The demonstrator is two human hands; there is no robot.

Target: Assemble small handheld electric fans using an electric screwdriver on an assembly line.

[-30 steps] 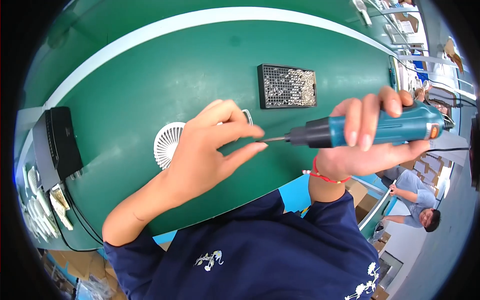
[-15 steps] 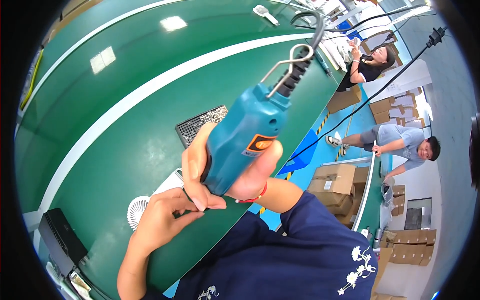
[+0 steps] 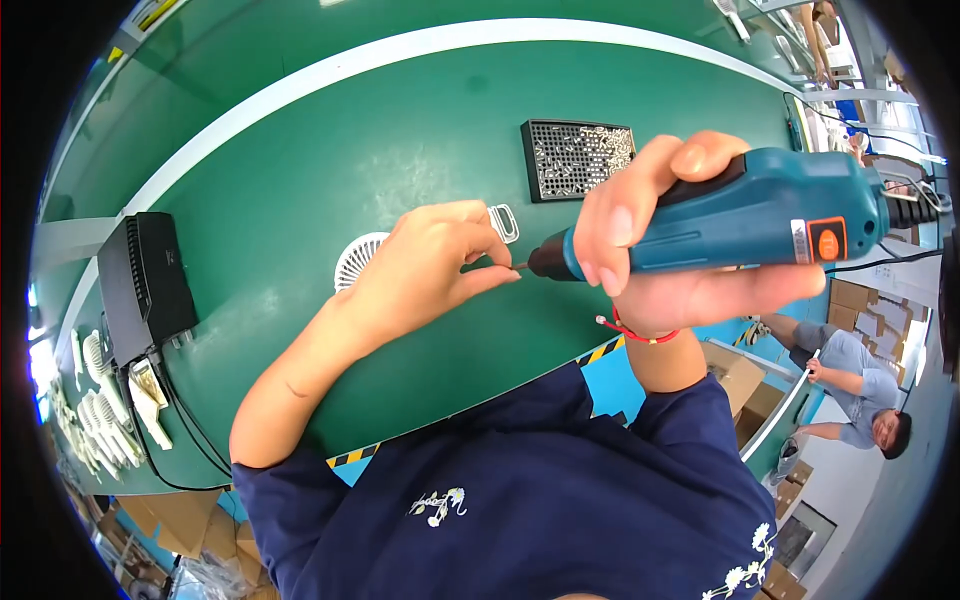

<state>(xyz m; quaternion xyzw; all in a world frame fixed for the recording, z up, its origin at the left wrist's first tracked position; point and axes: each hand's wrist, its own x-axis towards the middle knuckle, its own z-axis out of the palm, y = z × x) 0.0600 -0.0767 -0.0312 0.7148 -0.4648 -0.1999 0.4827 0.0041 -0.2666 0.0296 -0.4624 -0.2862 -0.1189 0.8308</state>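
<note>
My right hand [image 3: 650,230] is wrapped around a teal electric screwdriver [image 3: 760,215], which lies nearly level with its bit pointing left. The thumb and fingertips of my left hand [image 3: 430,258] are pinched together at the tip of the bit. Whatever is between them is too small to make out. Under my left hand a white handheld fan [image 3: 358,260] rests on the green table; its round slatted head and looped end [image 3: 506,223] show, and the middle is covered. Beyond the screwdriver sits a black perforated tray [image 3: 533,165] with many small screws in it.
A black box [image 3: 160,285] with cables stands on the left of the green table [image 3: 270,200]. Several white fan parts [image 3: 100,420] are piled at the far left. Cartons [image 3: 190,515] are below. Another person [image 3: 855,370] is at a bench on the right.
The screwdriver has swung from upright to nearly level, and its bit has come to my left fingertips. Both hands appear farther right as the view has turned.
</note>
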